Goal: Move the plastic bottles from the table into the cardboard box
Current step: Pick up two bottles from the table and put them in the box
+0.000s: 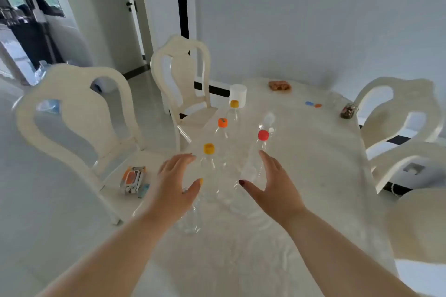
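Observation:
Several clear plastic bottles stand upright in a cluster on the white table (301, 176). The nearest has a yellow cap (209, 148). Behind it stand one with an orange cap (222, 122), one with a red cap (263, 135), another yellow-capped one (234, 103) and one with a clear cap (269, 118). My left hand (173, 183) is open just left of the nearest yellow-capped bottle. My right hand (275, 183) is open just right of the cluster. Neither hand holds anything. No cardboard box is in view.
A white cup (238, 94) stands behind the bottles. A brown snack packet (279, 85), loose blue and orange caps (313, 104) and a small jar (348, 111) lie farther back. White chairs (79, 113) ring the table; one seat holds a small packet (132, 178).

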The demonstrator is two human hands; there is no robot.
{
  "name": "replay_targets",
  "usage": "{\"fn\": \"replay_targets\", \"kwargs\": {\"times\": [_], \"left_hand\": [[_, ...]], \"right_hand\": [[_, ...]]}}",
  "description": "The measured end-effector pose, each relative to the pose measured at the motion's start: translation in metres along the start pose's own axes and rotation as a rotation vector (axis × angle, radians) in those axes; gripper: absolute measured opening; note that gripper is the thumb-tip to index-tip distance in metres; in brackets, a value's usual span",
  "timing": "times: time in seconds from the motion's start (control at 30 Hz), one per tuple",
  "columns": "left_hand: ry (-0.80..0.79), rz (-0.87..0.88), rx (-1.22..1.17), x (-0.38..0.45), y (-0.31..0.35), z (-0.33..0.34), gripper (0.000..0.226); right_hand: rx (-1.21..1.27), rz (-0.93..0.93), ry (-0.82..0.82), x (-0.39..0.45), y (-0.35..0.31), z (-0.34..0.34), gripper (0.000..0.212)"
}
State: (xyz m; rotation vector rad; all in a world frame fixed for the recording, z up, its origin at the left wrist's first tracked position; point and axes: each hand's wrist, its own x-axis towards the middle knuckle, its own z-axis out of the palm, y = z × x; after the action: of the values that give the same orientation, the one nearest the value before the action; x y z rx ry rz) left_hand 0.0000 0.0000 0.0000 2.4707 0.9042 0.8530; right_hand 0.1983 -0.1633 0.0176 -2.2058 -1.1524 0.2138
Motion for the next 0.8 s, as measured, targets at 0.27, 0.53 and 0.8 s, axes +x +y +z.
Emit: {"fn": "replay_targets", "kwargs": {"times": [0.27,0.53,0.8], "left_hand": [[-0.196,-0.266,-0.086,-0.027,-0.052,0.034,0.065],[-0.233,-0.372,-0.147,-0.029,-0.054,0.048,0.034],[-0.239,-0.357,-0.313,-0.033,-0.056,0.042,0.038]], "right_hand": [[0.187,0.222,-0.134,0.023,0.023,0.052,0.076],[0.286,0.270,-0.021,0.032,0.029,0.072,0.049],[0.381,0.267,0.096,0.019,0.024,0.062,0.032]]}}
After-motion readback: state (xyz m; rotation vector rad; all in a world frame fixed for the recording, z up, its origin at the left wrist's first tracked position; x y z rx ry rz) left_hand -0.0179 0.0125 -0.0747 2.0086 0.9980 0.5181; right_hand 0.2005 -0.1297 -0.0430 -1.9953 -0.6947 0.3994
